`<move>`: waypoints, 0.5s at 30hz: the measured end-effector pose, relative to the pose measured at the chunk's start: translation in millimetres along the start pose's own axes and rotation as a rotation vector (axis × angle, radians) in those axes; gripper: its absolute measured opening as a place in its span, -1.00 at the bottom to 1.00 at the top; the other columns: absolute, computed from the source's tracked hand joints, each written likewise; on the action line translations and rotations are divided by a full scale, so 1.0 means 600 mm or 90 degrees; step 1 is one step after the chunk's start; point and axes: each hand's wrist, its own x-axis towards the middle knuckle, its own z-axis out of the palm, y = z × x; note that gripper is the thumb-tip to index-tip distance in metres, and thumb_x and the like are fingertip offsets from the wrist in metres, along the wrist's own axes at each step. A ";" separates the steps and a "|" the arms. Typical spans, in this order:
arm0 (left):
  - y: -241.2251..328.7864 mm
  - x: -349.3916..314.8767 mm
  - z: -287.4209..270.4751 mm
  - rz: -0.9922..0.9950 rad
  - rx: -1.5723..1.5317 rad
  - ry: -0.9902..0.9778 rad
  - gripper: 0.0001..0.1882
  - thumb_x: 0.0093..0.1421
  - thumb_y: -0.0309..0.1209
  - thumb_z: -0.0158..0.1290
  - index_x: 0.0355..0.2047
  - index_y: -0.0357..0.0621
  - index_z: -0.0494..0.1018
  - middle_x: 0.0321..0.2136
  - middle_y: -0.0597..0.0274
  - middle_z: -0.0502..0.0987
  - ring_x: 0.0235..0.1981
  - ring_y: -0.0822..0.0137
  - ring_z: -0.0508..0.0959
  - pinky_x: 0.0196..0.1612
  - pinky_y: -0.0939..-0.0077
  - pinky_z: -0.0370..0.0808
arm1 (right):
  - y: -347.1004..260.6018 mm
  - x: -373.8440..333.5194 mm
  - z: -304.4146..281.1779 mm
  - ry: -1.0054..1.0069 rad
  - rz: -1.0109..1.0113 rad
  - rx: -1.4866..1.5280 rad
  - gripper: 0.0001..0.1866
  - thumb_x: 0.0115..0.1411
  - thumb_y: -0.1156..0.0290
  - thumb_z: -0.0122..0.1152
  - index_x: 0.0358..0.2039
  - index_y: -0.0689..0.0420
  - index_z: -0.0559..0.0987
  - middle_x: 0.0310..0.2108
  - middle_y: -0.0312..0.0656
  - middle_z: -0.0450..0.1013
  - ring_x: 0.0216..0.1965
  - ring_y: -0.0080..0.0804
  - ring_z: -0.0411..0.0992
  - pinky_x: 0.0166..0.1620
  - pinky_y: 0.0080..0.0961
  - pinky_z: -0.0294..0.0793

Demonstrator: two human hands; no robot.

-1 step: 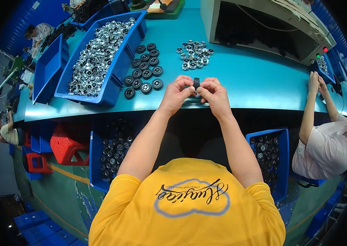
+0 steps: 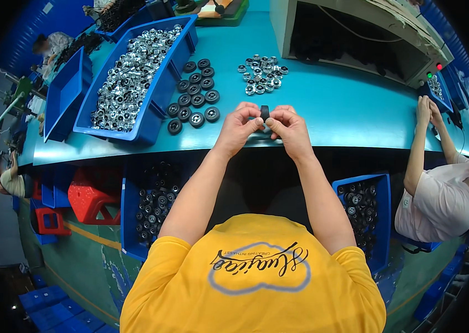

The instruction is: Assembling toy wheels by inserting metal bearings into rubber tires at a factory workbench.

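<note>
Just above the table's front edge, my left hand (image 2: 239,129) and my right hand (image 2: 288,129) pinch one small black wheel (image 2: 265,113) between thumbs and fingers. It stands on edge, its dark tyre rim toward me; its sides are hidden by my fingers. To the left of my hands, several black wheels with dark hubs (image 2: 196,100) lie flat in loose rows. Beyond my hands sits a group of shiny silver wheel hubs (image 2: 263,73) with dark centres.
A blue bin (image 2: 148,119) heaped with silver hubs stands at the left, beside another blue tray (image 2: 68,94). A grey metal box (image 2: 284,28) with a dark opening stands far right. Bins of black wheels (image 2: 154,213) flank me below the table. A co-worker (image 2: 439,194) sits at right.
</note>
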 end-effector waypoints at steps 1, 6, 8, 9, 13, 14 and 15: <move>0.002 0.000 0.000 -0.008 -0.004 -0.001 -0.87 0.30 -0.48 0.26 -0.24 -0.32 0.61 -0.03 0.19 0.39 -0.12 0.36 0.58 -0.03 0.47 0.64 | 0.000 0.001 -0.003 -0.012 0.007 0.010 -0.80 0.23 0.44 0.48 -0.22 0.27 0.69 -0.01 -0.22 0.34 -0.23 -0.54 0.51 -0.37 -0.67 0.60; 0.001 0.000 0.004 0.008 0.051 0.015 -0.85 0.28 -0.46 0.30 -0.25 -0.29 0.60 -0.06 0.24 0.40 -0.16 0.38 0.58 -0.07 0.48 0.62 | -0.001 0.003 -0.005 -0.032 0.026 0.027 -0.81 0.28 0.40 0.44 -0.22 0.27 0.66 -0.01 -0.25 0.34 -0.23 -0.56 0.51 -0.33 -0.67 0.60; -0.002 0.002 0.000 0.012 0.069 0.006 -0.84 0.28 -0.46 0.30 -0.23 -0.29 0.59 -0.08 0.27 0.41 -0.18 0.40 0.58 -0.06 0.50 0.61 | 0.001 0.004 -0.005 -0.032 0.026 0.035 -0.81 0.29 0.40 0.43 -0.24 0.27 0.65 -0.01 -0.25 0.33 -0.23 -0.56 0.51 -0.33 -0.67 0.60; -0.001 0.002 0.001 0.012 0.068 0.001 -0.84 0.29 -0.46 0.30 -0.22 -0.29 0.58 -0.09 0.28 0.41 -0.19 0.41 0.59 -0.06 0.51 0.60 | 0.001 0.004 -0.005 -0.031 0.027 0.039 -0.81 0.29 0.39 0.43 -0.25 0.26 0.65 -0.02 -0.25 0.33 -0.23 -0.56 0.51 -0.34 -0.67 0.60; 0.000 -0.003 0.009 0.007 -0.014 -0.005 -0.86 0.32 -0.47 0.26 -0.20 -0.27 0.55 -0.12 0.30 0.46 -0.21 0.44 0.59 -0.06 0.54 0.56 | -0.016 0.001 -0.001 -0.054 0.022 0.024 -0.82 0.28 0.39 0.44 -0.25 0.23 0.65 -0.04 -0.26 0.31 -0.24 -0.55 0.50 -0.36 -0.64 0.63; -0.001 -0.004 0.007 0.001 -0.034 -0.001 -0.87 0.34 -0.46 0.25 -0.20 -0.25 0.54 -0.15 0.30 0.48 -0.21 0.45 0.60 -0.06 0.54 0.56 | -0.019 0.000 0.001 -0.061 0.013 0.006 -0.83 0.27 0.40 0.45 -0.25 0.22 0.65 -0.04 -0.27 0.31 -0.24 -0.55 0.50 -0.36 -0.63 0.64; -0.003 -0.005 0.005 -0.005 -0.054 0.004 -0.87 0.35 -0.46 0.23 -0.20 -0.24 0.53 -0.17 0.31 0.50 -0.22 0.45 0.60 -0.07 0.53 0.57 | -0.023 -0.002 0.003 -0.068 0.003 -0.013 -0.84 0.26 0.41 0.45 -0.24 0.21 0.65 -0.05 -0.27 0.31 -0.23 -0.55 0.50 -0.37 -0.62 0.66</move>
